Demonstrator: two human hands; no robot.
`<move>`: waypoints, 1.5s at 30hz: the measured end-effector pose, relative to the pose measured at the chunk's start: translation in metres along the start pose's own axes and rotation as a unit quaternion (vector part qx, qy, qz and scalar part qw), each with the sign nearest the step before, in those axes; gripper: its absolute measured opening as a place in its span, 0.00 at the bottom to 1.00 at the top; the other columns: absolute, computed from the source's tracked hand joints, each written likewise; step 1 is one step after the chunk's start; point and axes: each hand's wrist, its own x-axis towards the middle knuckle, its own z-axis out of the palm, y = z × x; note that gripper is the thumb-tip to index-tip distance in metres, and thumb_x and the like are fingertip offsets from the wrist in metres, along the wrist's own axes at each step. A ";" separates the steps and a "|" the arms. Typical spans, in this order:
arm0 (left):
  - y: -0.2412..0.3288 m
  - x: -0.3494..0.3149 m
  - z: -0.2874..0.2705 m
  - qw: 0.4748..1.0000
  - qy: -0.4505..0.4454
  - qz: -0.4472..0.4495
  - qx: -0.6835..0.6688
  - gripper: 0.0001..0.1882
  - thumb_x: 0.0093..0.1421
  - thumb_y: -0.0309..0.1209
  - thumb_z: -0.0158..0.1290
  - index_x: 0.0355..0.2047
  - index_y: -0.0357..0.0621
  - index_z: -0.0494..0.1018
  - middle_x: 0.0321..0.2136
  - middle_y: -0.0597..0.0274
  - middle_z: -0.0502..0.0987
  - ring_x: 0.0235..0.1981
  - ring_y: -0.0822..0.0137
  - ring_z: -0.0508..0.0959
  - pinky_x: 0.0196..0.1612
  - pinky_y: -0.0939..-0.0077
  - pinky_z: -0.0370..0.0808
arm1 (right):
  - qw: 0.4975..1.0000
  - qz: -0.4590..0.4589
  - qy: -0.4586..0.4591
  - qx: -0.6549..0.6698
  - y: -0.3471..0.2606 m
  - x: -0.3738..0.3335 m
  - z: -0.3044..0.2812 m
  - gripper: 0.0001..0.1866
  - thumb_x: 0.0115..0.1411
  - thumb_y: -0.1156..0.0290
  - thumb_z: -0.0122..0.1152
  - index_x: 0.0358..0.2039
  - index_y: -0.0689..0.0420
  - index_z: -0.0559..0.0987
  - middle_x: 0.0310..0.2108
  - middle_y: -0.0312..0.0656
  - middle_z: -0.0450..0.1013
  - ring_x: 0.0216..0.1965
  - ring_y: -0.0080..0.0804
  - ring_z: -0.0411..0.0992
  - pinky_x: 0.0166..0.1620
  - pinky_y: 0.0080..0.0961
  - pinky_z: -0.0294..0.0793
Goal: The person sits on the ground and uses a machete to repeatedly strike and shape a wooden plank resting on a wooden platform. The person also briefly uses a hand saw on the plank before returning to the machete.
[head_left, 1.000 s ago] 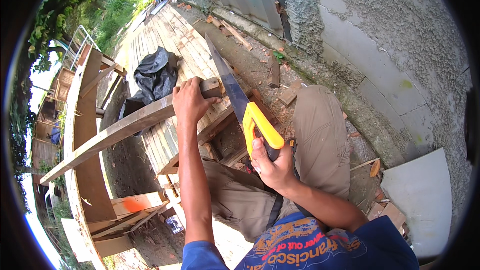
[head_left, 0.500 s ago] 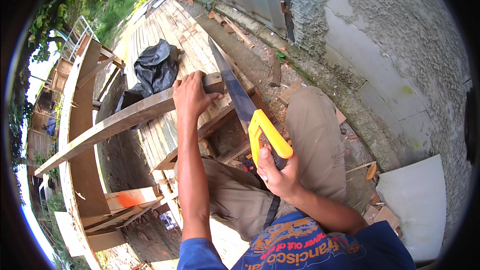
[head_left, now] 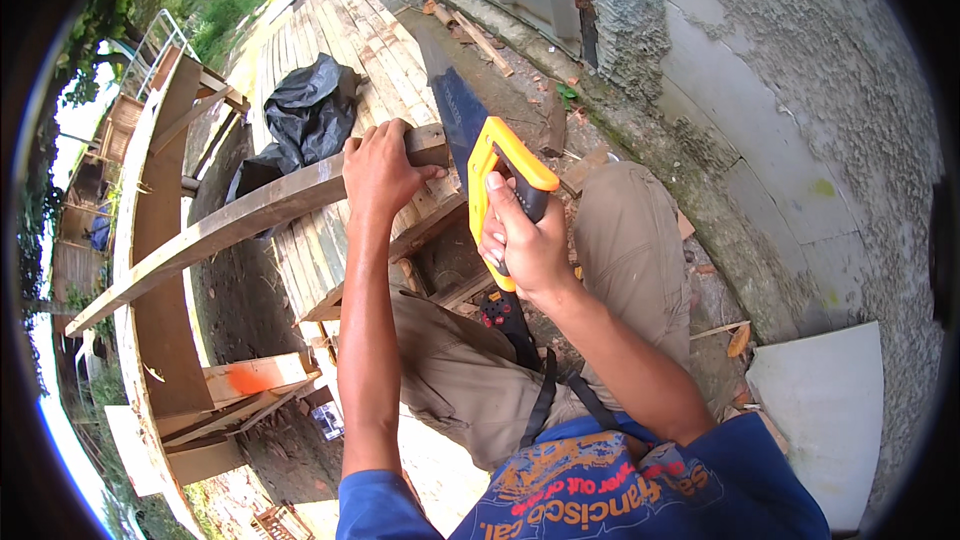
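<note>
My left hand [head_left: 382, 168] is wrapped over a long wooden beam [head_left: 235, 212], close to its right end. The thumb points along the beam toward the saw. In my right hand [head_left: 528, 240] is a handsaw [head_left: 514, 156] with a yellow and black handle, its fingers closed through the grip. The dark blade runs up and away beside the beam's cut end; whether its teeth touch the wood I cannot tell. Part of the beam lies over a slatted wooden platform [head_left: 345, 25], and its far left end crosses a curved upright board.
A crumpled black plastic sheet [head_left: 312, 110] lies on the platform behind the beam. To the left stands a wooden frame [head_left: 165, 340] with an orange-marked piece. At right are a rough concrete wall [head_left: 800, 120] and a pale panel [head_left: 825, 410]. Wood scraps litter the ground.
My right hand has pushed the handsaw forward and up, so its handle is now nearer the beam's end. My left hand keeps its hold on the beam.
</note>
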 end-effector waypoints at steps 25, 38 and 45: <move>-0.006 -0.005 0.010 0.998 0.030 0.024 0.051 0.37 0.41 0.52 0.73 0.46 0.45 0.76 0.43 0.58 0.81 0.49 0.57 0.78 0.54 0.59 0.68 | 0.995 0.060 -0.063 0.056 0.005 -0.072 -0.046 0.15 0.72 0.72 0.49 0.25 0.51 0.61 0.14 0.31 0.58 0.13 0.19 0.55 0.19 0.21 0.59; -0.002 0.000 0.006 0.999 0.015 0.009 0.048 0.38 0.39 0.54 0.74 0.45 0.43 0.76 0.42 0.58 0.80 0.49 0.56 0.78 0.53 0.60 0.68 | 0.998 0.049 -0.028 0.036 0.019 -0.092 -0.050 0.04 0.69 0.76 0.56 0.34 0.58 0.71 0.18 0.29 0.66 0.19 0.11 0.62 0.23 0.17 0.62; -0.004 0.003 0.015 0.997 0.057 0.037 0.031 0.36 0.39 0.51 0.74 0.44 0.44 0.77 0.39 0.58 0.80 0.45 0.56 0.79 0.51 0.60 0.69 | 0.996 0.006 -0.032 0.087 0.020 0.047 -0.012 0.11 0.69 0.73 0.57 0.29 0.56 0.68 0.16 0.30 0.61 0.14 0.17 0.57 0.19 0.20 0.60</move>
